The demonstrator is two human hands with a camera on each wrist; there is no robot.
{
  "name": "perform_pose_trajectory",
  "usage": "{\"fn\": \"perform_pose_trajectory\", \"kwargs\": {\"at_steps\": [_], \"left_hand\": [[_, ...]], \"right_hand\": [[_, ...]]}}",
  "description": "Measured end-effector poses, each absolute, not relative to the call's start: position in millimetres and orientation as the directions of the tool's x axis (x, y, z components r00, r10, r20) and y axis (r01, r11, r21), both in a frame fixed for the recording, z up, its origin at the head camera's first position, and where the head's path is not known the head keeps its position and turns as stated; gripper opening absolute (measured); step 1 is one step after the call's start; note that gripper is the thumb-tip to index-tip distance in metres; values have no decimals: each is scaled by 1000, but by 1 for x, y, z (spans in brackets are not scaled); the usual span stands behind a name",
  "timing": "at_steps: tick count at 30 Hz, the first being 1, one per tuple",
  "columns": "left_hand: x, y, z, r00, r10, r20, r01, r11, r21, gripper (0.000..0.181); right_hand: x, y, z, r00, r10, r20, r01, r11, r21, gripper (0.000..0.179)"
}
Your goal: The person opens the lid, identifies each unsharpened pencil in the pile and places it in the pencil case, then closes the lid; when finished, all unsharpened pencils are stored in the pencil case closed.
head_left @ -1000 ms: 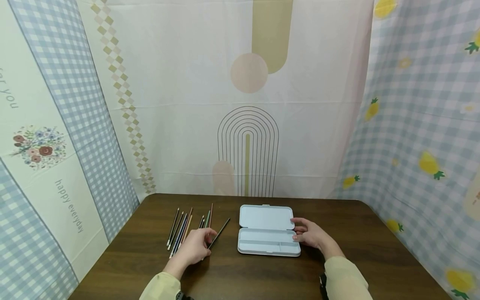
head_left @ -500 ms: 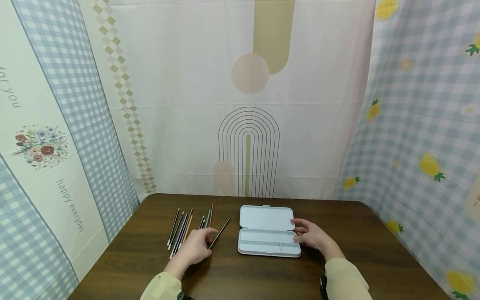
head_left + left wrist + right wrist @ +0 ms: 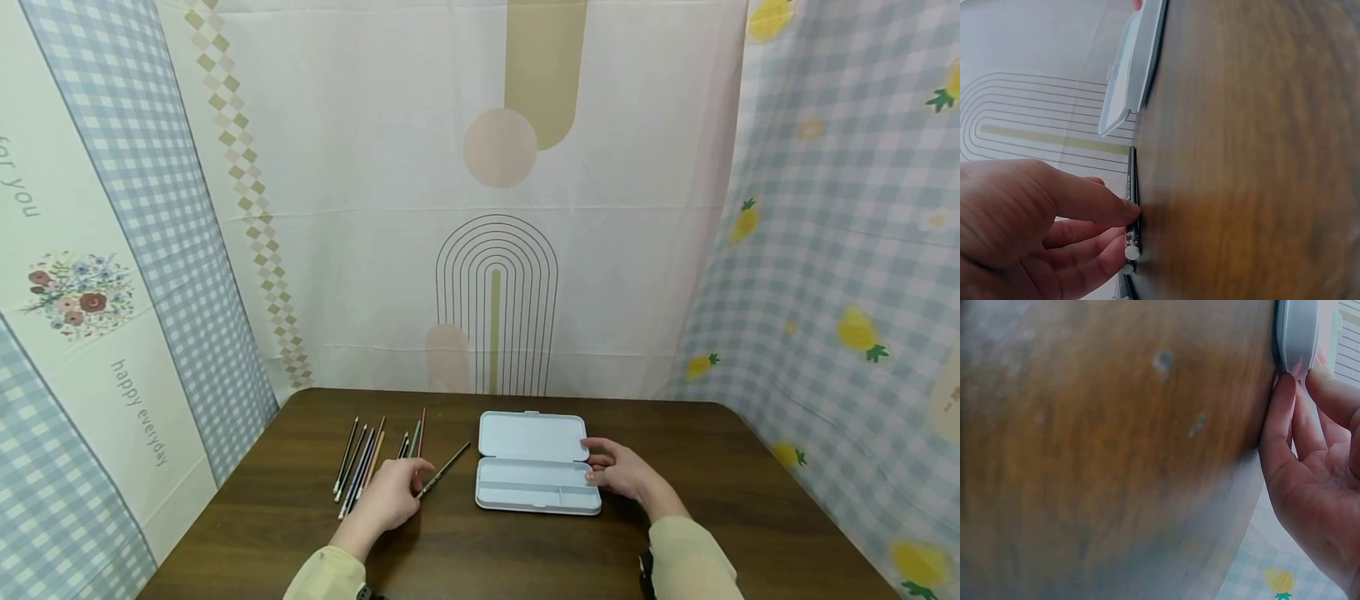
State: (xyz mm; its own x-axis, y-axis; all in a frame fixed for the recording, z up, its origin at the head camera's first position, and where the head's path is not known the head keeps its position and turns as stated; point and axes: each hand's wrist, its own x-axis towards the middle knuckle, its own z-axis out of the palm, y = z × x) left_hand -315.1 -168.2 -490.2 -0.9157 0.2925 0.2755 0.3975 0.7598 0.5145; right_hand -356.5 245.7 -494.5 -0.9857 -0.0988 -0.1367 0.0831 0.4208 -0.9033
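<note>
My left hand (image 3: 390,496) pinches a dark pencil (image 3: 450,465) between thumb and fingers, low over the table. The pencil slants, its far end pointing toward the light blue pencil case (image 3: 536,471). In the left wrist view the white butt end of the pencil (image 3: 1132,252) sticks out below the thumb, with a second white end close beneath it. The case lies open, lid folded back, its tray divided into compartments. My right hand (image 3: 626,471) holds its right side. In the right wrist view the thumb and fingertips (image 3: 1285,387) grip the end of the case (image 3: 1297,337).
Several dark, blue and tan pencils (image 3: 363,462) lie in a loose row on the left of the brown wooden table (image 3: 525,550). More pencils, one green (image 3: 414,437) and one reddish, lie just beyond my left hand. A patterned cloth (image 3: 375,250) hangs behind the table.
The pencil in my left hand has turned slightly, its far end swinging right and a little nearer. My right hand and the case have stayed put.
</note>
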Motion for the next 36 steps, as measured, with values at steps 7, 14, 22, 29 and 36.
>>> {"fn": "perform_pose_trajectory", "kwargs": {"at_steps": [7, 14, 22, 29, 36], "left_hand": [[-314, -166, -488, -921, 296, 255, 389, 761, 520, 62], [-314, -164, -487, -911, 278, 303, 400, 770, 497, 59], [-314, -164, -489, -905, 255, 341, 399, 788, 468, 58], [-316, -165, -491, -879, 250, 405, 428, 787, 443, 52], [-317, -166, -491, -870, 210, 446, 417, 797, 437, 40]], "right_hand": [[-357, 245, -495, -986, -100, -132, 77, 430, -900, 66], [-357, 245, -495, -987, -98, -131, 77, 426, -902, 66], [-359, 247, -497, -987, -103, -123, 68, 424, -903, 66], [-358, 247, -496, -988, -99, -122, 69, 427, -902, 66], [-355, 246, -495, -988, -93, -124, 72, 434, -898, 66]]}}
